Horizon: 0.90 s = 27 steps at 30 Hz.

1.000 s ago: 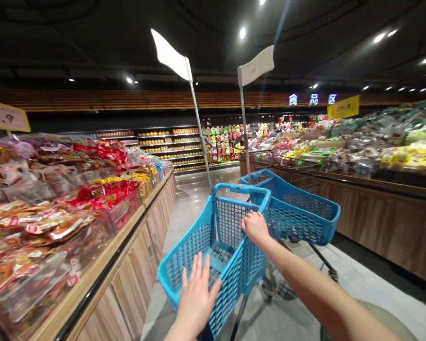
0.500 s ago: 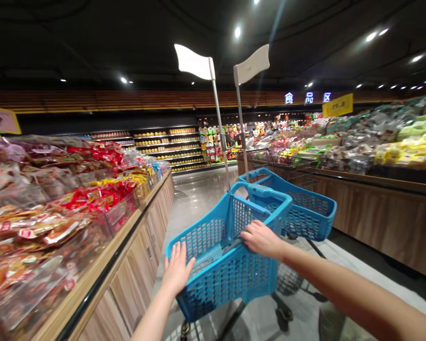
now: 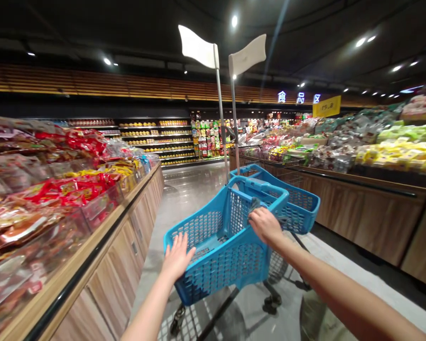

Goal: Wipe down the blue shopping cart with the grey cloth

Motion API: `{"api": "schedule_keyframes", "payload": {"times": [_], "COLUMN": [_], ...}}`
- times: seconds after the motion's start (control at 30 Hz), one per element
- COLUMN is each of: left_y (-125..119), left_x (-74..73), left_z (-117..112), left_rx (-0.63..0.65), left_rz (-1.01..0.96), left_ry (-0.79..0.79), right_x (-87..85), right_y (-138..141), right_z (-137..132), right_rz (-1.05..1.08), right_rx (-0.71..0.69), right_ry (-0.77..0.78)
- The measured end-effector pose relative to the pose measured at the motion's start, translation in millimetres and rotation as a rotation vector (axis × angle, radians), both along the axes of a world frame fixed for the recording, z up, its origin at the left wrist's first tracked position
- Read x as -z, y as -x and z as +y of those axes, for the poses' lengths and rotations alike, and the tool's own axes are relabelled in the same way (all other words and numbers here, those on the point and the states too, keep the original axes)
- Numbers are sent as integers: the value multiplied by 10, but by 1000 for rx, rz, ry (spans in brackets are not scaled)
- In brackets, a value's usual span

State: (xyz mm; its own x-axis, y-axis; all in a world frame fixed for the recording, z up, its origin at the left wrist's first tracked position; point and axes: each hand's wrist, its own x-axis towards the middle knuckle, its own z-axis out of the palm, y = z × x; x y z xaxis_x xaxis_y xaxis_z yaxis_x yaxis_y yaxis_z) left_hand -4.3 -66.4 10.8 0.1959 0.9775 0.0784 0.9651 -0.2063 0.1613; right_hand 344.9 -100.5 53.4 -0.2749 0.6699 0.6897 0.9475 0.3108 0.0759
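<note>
1. Cart (image 3: 230, 267): blue, upright on the floor (image 3: 184, 189), at 6 o'clock in view.
2. Left hand (image 3: 177, 258), 7 o'clock: fingers spread, palm down over the cart's rim at its 9 o'clock end. Contact uncertain.
3. Right hand (image 3: 266, 225), 4 o'clock: fingers curled at the long side rim; grey scrap (image 3: 255, 204) at the fingertips. Cannot tell whether it is pinched.
4. Second cart (image 3: 301, 219), also blue, partly hidden behind the first, towards its 2 o'clock.
5. Two white flags (image 3: 199, 46) on poles, 12 o'clock.
6. Packets (image 3: 88, 189) heaped at 8 o'clock; shelves (image 3: 156, 142) at 10; yellow sign (image 3: 326, 107) at 2.
</note>
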Motion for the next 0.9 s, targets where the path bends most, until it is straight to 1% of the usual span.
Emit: {"api": "schedule_keyframes", "payload": {"times": [0.07, 0.1, 0.13, 0.17, 0.2, 0.23, 0.3, 0.33, 0.4, 0.47, 0.53, 0.6, 0.63, 0.67, 0.7, 0.77, 0.83, 0.9], "left_y": [8, 23, 47, 76, 110, 147, 219, 250, 297, 319, 316, 293, 277, 259, 239, 200, 167, 140], "left_x": [7, 9, 10, 10, 8, 6, 6, 8, 15, 17, 8, -11, -20, -28, -33, -34, -27, -15], "left_z": [18, 27, 36, 45, 52, 57, 62, 60, 51, 34, 15, -2, -8, -14, -18, -25, -30, -34], "left_rx": [-1, 0, 1, 4, 8, 12, 17, 15, 3, -9, -19, -37, -47, -56, -63, -67, -56, -36], "left_rz": [9, 16, 24, 33, 40, 46, 47, 44, 37, 33, 26, 15, 8, 1, -6, -16, -27, -36], "left_ry": [-4, -7, -8, -7, -2, 5, 6, 0, -18, -22, -11, 8, 15, 17, 17, 7, 1, 7], "right_x": [192, 280, 354, 410, 443, 450, 385, 317, 117, -138, -390, -561, -595, -591, -550, -389, -194, -24], "right_y": [482, 679, 829, 920, 946, 907, 658, 469, 35, -388, -719, -918, -962, -969, -941, -798, -565, -262], "right_z": [-74, -106, -130, -143, -144, -133, -80, -43, 42, 130, 209, 266, 286, 301, 312, 321, 311, 269], "right_rz": [23, 69, 106, 120, 102, 56, -59, -102, -114, -54, 77, 195, 225, 232, 226, 199, 191, 176], "right_rx": [-91, -110, -125, -149, -185, -227, -275, -266, -176, -76, 34, 117, 134, 129, 112, 84, 96, 78], "right_ry": [43, 31, 15, 2, 0, 9, 32, 36, 13, -21, -86, -162, -187, -195, -186, -154, -135, -104]}}
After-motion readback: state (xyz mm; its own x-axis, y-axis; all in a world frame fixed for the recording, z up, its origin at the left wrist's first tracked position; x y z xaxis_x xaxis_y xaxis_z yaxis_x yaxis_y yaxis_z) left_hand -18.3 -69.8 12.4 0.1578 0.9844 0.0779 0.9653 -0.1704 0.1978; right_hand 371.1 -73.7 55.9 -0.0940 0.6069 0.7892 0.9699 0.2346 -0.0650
